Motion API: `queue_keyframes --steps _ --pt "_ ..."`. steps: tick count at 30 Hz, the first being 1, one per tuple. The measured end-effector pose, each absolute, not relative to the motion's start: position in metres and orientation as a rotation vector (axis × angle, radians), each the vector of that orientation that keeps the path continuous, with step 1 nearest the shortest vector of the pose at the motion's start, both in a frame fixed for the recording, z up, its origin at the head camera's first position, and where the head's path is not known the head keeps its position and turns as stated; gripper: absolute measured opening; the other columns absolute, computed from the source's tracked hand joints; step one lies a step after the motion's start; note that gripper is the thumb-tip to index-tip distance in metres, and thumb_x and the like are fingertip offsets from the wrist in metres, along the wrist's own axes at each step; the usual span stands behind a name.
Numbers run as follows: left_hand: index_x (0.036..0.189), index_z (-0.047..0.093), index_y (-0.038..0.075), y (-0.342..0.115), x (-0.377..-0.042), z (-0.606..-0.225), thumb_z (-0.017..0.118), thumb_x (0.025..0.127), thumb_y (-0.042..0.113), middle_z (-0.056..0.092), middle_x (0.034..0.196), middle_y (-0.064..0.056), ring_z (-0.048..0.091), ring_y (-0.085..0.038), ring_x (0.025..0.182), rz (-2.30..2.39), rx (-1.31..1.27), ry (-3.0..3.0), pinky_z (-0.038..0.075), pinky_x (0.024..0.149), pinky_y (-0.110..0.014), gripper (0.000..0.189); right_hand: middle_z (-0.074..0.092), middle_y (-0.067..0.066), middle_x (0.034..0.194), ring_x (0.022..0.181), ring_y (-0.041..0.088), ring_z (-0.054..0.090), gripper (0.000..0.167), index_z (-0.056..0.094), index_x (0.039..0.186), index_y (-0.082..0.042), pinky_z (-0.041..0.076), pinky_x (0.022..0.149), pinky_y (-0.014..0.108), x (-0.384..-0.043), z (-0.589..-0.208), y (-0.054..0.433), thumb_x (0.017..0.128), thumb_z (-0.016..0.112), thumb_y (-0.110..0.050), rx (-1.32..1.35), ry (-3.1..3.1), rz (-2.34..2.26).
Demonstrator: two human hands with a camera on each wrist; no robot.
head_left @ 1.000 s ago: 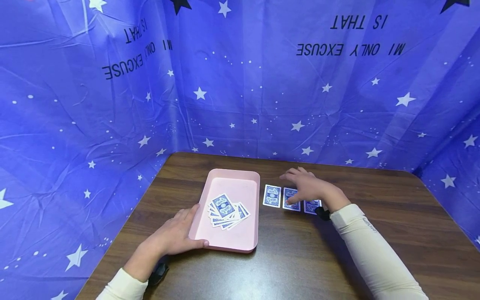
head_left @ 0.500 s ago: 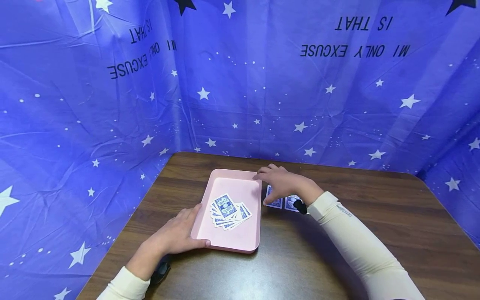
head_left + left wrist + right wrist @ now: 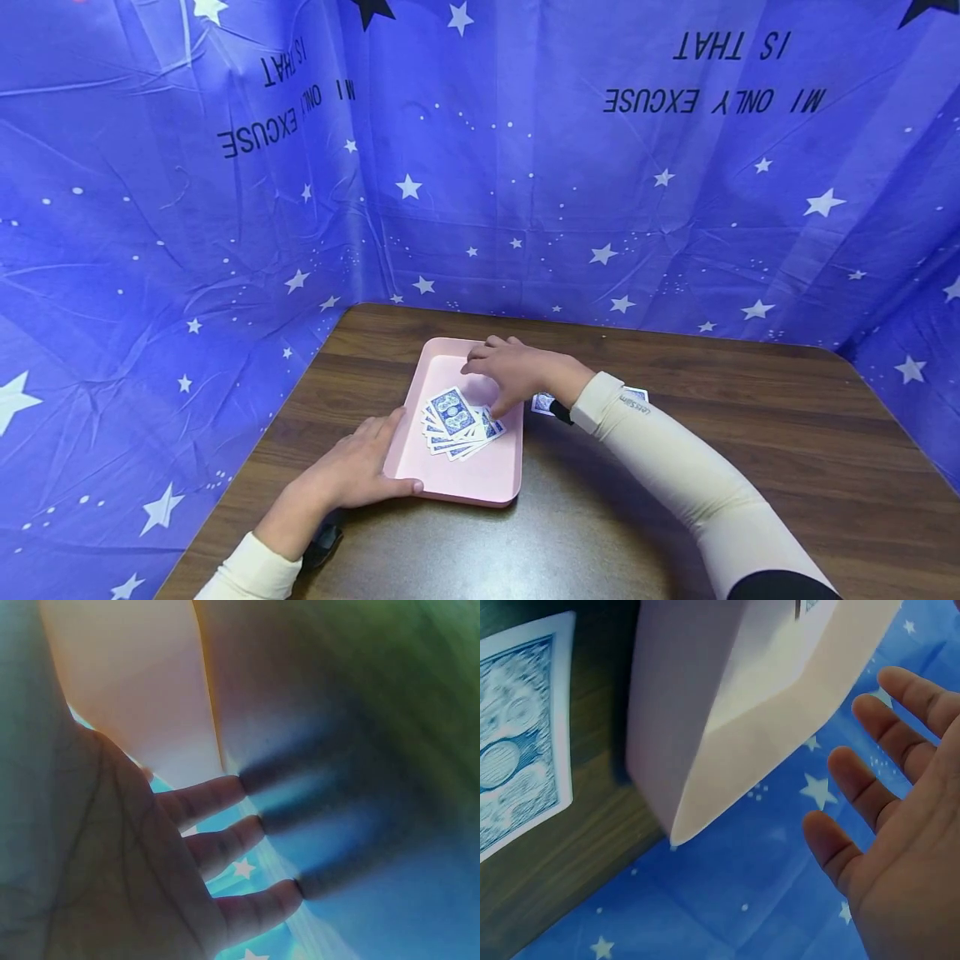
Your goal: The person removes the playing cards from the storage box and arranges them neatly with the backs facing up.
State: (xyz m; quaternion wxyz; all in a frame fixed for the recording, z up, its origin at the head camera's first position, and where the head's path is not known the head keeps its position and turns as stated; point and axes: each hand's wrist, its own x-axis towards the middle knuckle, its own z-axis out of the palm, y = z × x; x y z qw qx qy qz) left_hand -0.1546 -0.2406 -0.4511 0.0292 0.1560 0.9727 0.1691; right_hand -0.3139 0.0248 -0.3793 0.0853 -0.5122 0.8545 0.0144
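A shallow pink tray (image 3: 480, 492) holds a loose fan of blue-backed playing cards (image 3: 452, 412), lying face down. My left hand (image 3: 352, 467) rests against the tray's near left corner, fingers along its left side and thumb at the near edge. In the left wrist view the straight fingertips (image 3: 247, 825) meet a pale surface. Over the tray's right side, my right hand (image 3: 513, 371) hovers with thumb and fingers spread apart. Its fingers (image 3: 862, 784) look relaxed in the right wrist view, with no card showing between them.
Right of the tray, a face-down playing card (image 3: 542, 403) is partly covered by the right wrist. Another card (image 3: 637, 394) peeks out behind the sleeve. The brown wooden table (image 3: 787, 417) is backed by a blue star-print curtain (image 3: 562, 208).
My right hand has moved left from above the row of cards to over the tray. The left hand stays at the tray's corner, and the fanned cards keep their arrangement.
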Motion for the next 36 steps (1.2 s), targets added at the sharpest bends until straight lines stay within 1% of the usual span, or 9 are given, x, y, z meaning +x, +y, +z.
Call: queue_keyframes --steps 4,7,12,15,19,22,28,36 --pt "0.156 0.023 0.002 -0.242 -0.156 -0.451 0.067 0.07 0.078 0.045 0.147 -0.019 0.042 -0.037 0.134 0.524 0.492 3.0 0.042 0.103 -0.054 0.123 0.047 -0.001 0.143 0.128 0.021 0.038 0.085 0.053 0.144 -0.019 0.038 0.097 0.043 -0.315 -0.38 0.01 0.072 0.084 -0.051 -1.539 2.538 0.079" --pt "0.156 0.023 0.002 -0.241 -0.157 -0.45 0.067 0.07 0.078 0.046 0.146 -0.019 0.043 -0.037 0.133 0.522 0.508 3.003 0.043 0.103 -0.054 0.123 0.047 -0.001 0.143 0.129 0.022 0.039 0.086 0.053 0.144 -0.019 0.039 0.098 0.043 -0.315 -0.379 0.003 0.071 0.084 -0.054 -1.543 2.537 0.107" --pt "0.156 0.023 0.002 -0.24 -0.158 -0.447 0.067 0.07 0.078 0.047 0.145 -0.019 0.044 -0.037 0.132 0.517 0.517 3.011 0.043 0.103 -0.053 0.123 0.046 -0.003 0.145 0.136 0.023 0.036 0.087 0.051 0.146 -0.023 0.036 0.107 0.048 -0.316 -0.38 -0.006 0.072 0.081 -0.058 -1.509 2.524 0.187" --pt "0.156 0.023 0.003 -0.24 -0.158 -0.448 0.066 0.07 0.079 0.046 0.146 -0.018 0.042 -0.036 0.134 0.517 0.497 3.004 0.042 0.104 -0.053 0.123 0.045 -0.005 0.146 0.138 0.023 0.035 0.087 0.05 0.147 -0.025 0.033 0.112 0.047 -0.316 -0.384 -0.01 0.072 0.08 -0.06 -1.494 2.513 0.235" --pt "0.156 0.023 0.002 -0.239 -0.157 -0.45 0.066 0.07 0.079 0.045 0.146 -0.018 0.042 -0.036 0.134 0.523 0.491 2.998 0.041 0.104 -0.053 0.123 0.046 -0.003 0.146 0.134 0.022 0.038 0.088 0.049 0.147 -0.024 0.031 0.112 0.043 -0.315 -0.391 -0.015 0.072 0.08 -0.057 -1.506 2.486 0.244" --pt "0.156 0.023 0.002 -0.239 -0.156 -0.451 0.067 0.07 0.078 0.046 0.146 -0.019 0.042 -0.036 0.133 0.518 0.486 2.999 0.042 0.103 -0.054 0.122 0.046 -0.001 0.145 0.13 0.023 0.04 0.088 0.048 0.147 -0.022 0.032 0.111 0.044 -0.315 -0.394 -0.019 0.073 0.082 -0.054 -1.509 2.458 0.22" --pt "0.156 0.023 0.002 -0.241 -0.155 -0.45 0.068 0.071 0.077 0.046 0.145 -0.019 0.042 -0.037 0.134 0.518 0.461 2.996 0.042 0.103 -0.055 0.122 0.046 -0.003 0.145 0.126 0.021 0.04 0.088 0.049 0.147 -0.025 0.033 0.109 0.047 -0.314 -0.398 -0.026 0.072 0.083 -0.056 -1.475 2.446 0.248" --pt "0.156 0.023 0.002 -0.242 -0.154 -0.449 0.067 0.071 0.077 0.046 0.145 -0.02 0.042 -0.038 0.134 0.517 0.462 3.003 0.041 0.104 -0.055 0.121 0.047 -0.005 0.144 0.12 0.018 0.041 0.087 0.049 0.146 -0.028 0.037 0.105 0.046 -0.311 -0.398 -0.033 0.071 0.084 -0.053 -1.463 2.427 0.297"
